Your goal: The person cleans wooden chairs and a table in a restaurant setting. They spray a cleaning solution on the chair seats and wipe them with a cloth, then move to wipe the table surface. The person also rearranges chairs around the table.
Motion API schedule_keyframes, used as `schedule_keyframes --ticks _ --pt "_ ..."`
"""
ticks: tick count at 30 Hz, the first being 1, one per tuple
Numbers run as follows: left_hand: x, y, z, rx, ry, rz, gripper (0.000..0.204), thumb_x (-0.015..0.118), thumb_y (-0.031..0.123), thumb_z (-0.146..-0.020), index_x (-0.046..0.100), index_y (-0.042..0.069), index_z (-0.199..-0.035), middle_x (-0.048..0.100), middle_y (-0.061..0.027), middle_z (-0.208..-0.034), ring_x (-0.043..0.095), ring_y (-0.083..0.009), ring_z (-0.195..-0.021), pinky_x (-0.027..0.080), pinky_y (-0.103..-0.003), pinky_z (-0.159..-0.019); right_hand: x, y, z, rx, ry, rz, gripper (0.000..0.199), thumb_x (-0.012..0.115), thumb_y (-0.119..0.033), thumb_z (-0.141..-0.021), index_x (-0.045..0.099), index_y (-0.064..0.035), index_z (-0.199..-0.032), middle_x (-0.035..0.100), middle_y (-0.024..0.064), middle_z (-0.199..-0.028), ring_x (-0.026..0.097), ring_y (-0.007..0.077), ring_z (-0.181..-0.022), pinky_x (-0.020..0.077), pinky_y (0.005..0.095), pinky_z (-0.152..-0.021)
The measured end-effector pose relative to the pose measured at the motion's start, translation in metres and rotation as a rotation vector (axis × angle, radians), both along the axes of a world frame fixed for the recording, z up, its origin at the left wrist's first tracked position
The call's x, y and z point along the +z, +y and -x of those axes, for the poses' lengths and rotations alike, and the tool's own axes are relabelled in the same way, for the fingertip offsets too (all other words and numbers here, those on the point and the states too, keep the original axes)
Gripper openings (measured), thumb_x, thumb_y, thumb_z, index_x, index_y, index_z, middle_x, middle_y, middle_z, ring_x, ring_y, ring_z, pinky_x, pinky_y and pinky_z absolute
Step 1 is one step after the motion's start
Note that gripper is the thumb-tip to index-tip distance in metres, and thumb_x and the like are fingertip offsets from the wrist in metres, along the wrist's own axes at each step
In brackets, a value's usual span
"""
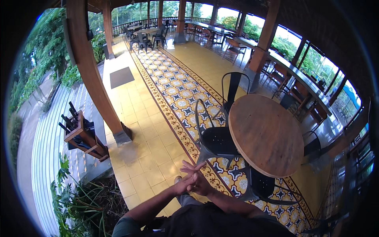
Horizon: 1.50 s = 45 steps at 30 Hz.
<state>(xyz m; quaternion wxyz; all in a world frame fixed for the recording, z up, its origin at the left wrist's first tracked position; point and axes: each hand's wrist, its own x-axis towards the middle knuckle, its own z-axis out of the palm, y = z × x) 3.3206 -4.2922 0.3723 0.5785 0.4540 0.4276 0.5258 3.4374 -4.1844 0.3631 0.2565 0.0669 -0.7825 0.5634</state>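
Observation:
My left hand point(188, 176) and my right hand point(200, 184) are pressed together in front of my body, fingers pointing up and to the left, with nothing held in either. They hover over the yellow tiled floor point(156, 130). A black metal chair point(215, 140) stands just beyond them, pushed up to a round wooden table point(266, 134). A second black chair point(260, 185) is right of my hands, under the table's near edge.
A thick wooden pillar point(92, 75) rises at the left with a wooden umbrella rack point(83, 136) beside it. A patterned tile strip point(177, 89) runs into the distance. More tables and chairs point(146, 35) stand far off, and a long counter point(300, 79) lines the right.

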Motion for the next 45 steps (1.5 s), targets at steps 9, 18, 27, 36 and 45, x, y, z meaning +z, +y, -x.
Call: schedule_keyframes --ticks 9,18,27,36,45 --pt "0.015 0.059 0.308 -0.228 1.182 -0.449 0.071 0.052 0.067 -0.095 0.038 0.031 -0.155 0.019 -0.0168 -0.167 0.016 -0.0462 -0.152 0.016 -0.059 -0.122 0.012 0.127 0.308 0.737 0.185 -0.691 0.077 0.075 -0.053 -0.083 0.051 -0.0242 -0.150 0.021 0.0109 -0.168 0.011 0.0435 -0.155 0.0121 0.0671 -0.121" --pt "0.061 0.238 0.658 -0.157 2.315 0.248 0.071 0.049 0.082 -0.085 0.030 0.059 -0.150 0.001 0.0138 -0.171 -0.001 -0.0170 -0.158 -0.005 -0.050 -0.128 0.033 0.308 0.712 0.265 -0.517 -1.522 0.052 0.074 -0.042 -0.087 0.062 -0.0303 -0.136 0.039 -0.0087 -0.160 0.033 0.0279 -0.147 0.0393 0.0412 -0.118" --pt "0.034 0.389 0.906 -0.098 2.071 -0.140 0.059 0.048 0.055 -0.100 0.022 0.055 -0.153 0.011 0.0089 -0.170 0.016 -0.0216 -0.156 0.013 -0.055 -0.127 -0.002 0.463 0.926 0.195 -0.077 -1.284 0.072 0.062 -0.021 -0.087 0.039 -0.0312 -0.155 0.050 0.0113 -0.151 0.045 0.0335 -0.139 0.0433 0.0428 -0.113" --pt "-0.048 0.577 1.003 0.110 0.046 0.077 0.102 0.063 0.024 -0.102 -0.020 0.005 -0.159 0.009 -0.0238 -0.168 0.024 -0.0329 -0.153 0.032 -0.043 -0.121 -0.028 0.628 0.974 -0.151 -0.344 -0.383 0.072 0.077 -0.026 -0.090 0.044 -0.0126 -0.153 0.067 0.0162 -0.130 0.072 0.0278 -0.107 0.0597 0.0399 -0.088" --pt "-0.013 0.851 1.147 0.168 -0.020 -0.020 0.094 0.046 0.048 -0.105 -0.021 0.012 -0.160 -0.009 -0.0175 -0.170 -0.005 -0.0318 -0.157 0.008 -0.049 -0.126 -0.034 0.898 1.123 -0.205 -0.397 -0.228 0.032 0.083 -0.017 -0.083 0.072 -0.0028 -0.110 0.076 0.0104 -0.101 0.075 0.0201 -0.094 0.0575 0.0351 -0.082"
